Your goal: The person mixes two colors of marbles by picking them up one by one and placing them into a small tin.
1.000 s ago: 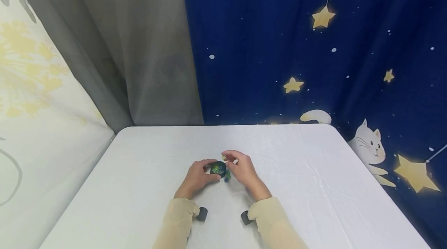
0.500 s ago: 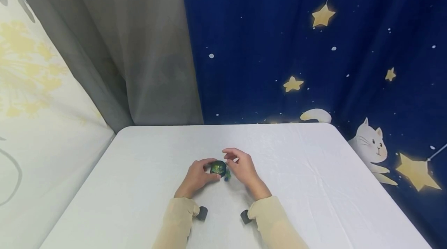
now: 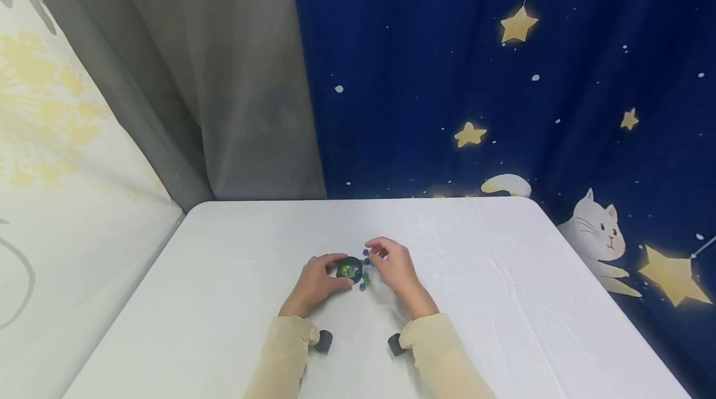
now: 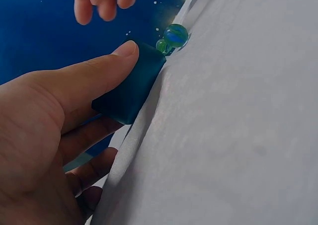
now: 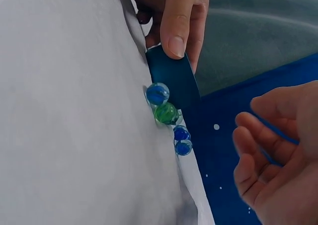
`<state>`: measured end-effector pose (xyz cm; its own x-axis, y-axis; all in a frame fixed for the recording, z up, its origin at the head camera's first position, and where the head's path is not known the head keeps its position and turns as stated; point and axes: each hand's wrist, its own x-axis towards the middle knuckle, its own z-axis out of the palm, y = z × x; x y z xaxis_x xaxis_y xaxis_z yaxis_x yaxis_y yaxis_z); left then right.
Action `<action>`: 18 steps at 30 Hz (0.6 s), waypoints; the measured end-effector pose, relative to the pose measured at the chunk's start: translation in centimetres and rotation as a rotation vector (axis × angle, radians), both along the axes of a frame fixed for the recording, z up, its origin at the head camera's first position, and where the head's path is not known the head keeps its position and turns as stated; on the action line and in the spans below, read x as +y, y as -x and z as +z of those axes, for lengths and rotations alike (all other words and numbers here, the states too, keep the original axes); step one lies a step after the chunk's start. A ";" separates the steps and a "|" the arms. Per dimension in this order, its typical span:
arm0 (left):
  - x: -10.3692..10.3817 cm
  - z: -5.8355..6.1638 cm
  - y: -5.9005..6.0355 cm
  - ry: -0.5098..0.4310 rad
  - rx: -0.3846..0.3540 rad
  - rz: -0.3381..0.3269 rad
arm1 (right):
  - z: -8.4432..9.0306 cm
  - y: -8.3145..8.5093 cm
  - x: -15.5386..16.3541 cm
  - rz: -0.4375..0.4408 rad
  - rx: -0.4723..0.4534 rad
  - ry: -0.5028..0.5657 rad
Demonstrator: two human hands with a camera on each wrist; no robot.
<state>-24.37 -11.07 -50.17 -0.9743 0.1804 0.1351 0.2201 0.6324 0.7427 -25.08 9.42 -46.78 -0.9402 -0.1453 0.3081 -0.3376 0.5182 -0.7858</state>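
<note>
My left hand (image 3: 316, 285) grips a small dark teal bowl (image 4: 133, 93), thumb on the near side and fingers behind it. In the head view greenish marbles show inside, too small to tell apart. Outside, along the bowl's right side, several glass marbles lie on the table: a blue-swirled one (image 5: 157, 94), a green one (image 5: 166, 113) and two smaller blue ones (image 5: 182, 139). My right hand (image 3: 396, 270) hovers just right of these marbles. The right wrist view shows its fingers (image 5: 246, 173) loosely bent, with nothing held and a gap to the marbles.
A white cloth covers the table (image 3: 252, 243), slightly creased on the right. Behind it hang a grey curtain (image 3: 252, 88) and a blue curtain with stars (image 3: 414, 76). A black wrist device (image 3: 323, 341) sticks out by the left sleeve, another (image 3: 396, 344) by the right.
A second ago my right hand pinched a small yellowish marble beside the bowl; it has let go and shifted slightly right, exposing blue marbles. My left hand and the bowl stay put.
</note>
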 end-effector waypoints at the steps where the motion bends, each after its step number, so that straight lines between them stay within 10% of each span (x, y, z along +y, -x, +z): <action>1: 0.0 0.0 0.0 -0.002 -0.001 0.000 | 0.0 0.0 0.0 -0.003 -0.015 -0.017; 18: -0.1 0.0 0.0 0.001 -0.016 0.005 | -0.7 0.3 0.5 0.004 -0.117 -0.187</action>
